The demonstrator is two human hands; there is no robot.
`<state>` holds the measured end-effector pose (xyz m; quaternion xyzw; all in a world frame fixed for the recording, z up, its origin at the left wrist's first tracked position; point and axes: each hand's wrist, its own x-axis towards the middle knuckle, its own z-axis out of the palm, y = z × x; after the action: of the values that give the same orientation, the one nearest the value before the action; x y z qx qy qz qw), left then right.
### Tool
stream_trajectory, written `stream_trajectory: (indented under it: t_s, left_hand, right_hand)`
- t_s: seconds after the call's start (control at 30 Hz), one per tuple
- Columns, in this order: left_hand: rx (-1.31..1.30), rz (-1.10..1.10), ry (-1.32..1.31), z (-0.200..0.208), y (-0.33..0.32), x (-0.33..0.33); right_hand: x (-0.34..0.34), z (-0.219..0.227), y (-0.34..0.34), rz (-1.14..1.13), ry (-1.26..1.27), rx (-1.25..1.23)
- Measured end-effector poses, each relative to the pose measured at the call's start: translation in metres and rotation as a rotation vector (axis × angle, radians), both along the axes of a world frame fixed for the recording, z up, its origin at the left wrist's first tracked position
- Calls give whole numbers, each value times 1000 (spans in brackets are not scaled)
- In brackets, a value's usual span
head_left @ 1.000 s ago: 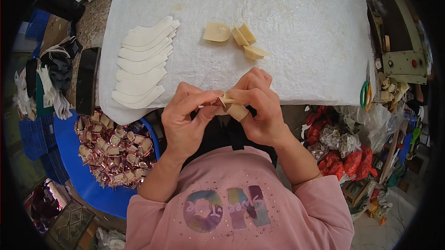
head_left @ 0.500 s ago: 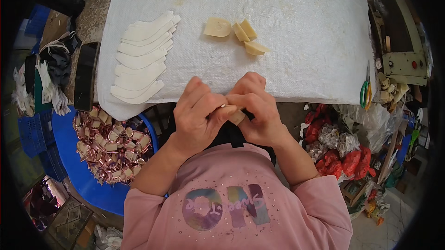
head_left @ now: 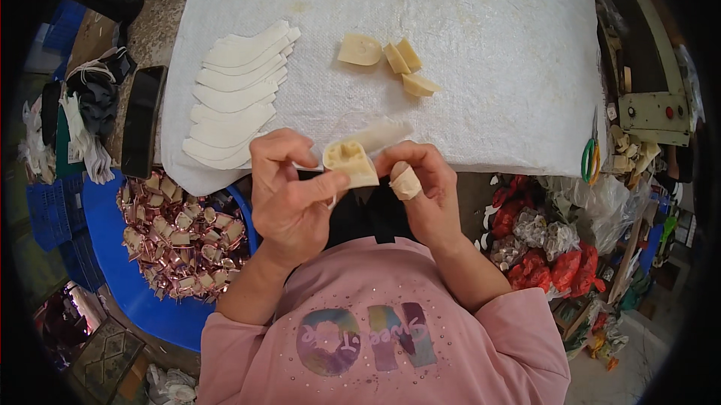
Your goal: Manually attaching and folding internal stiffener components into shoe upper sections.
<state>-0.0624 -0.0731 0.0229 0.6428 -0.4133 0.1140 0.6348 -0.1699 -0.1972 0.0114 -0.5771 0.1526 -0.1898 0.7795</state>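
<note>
My left hand [head_left: 289, 195] pinches a cream shoe heel [head_left: 349, 163], its hollowed end turned upward. Just beyond that heel lies a blurred whitish strip [head_left: 379, 133]; whether it is joined to it I cannot tell. My right hand [head_left: 424, 183] is curled at the heel's right edge, one digit wrapped in beige tape; what its fingers grip is hidden. Farther off on the table lie several more cream heels [head_left: 360, 50]. To the left, several curved white pieces [head_left: 236, 93] overlap in a fanned row.
A white woven sheet [head_left: 481, 45] covers the table. Left of it lies a black phone [head_left: 143, 121]. Below, a blue tub [head_left: 154, 307] holds many pink metallic-covered heels [head_left: 188, 232]. Scissors [head_left: 591, 156] rest at the right edge, above red and clear plastic bags [head_left: 559, 274].
My hands have drawn apart from their close pinch, bringing the cream heel into sight in my left hand. The whitish strip beside it now shows. The view has shifted slightly.
</note>
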Motion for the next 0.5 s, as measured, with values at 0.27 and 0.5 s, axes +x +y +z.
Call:
stream_trajectory:
  t_s: [0.27,0.5]
  left_hand:
    - [165,-156,-87,-2,-1,-11]
    - [333,-82,-320,4,-11,-15]
  right_hand:
    - [-7,4,-2,-17,-31,235]
    - [-7,16,-8,40,30,254]
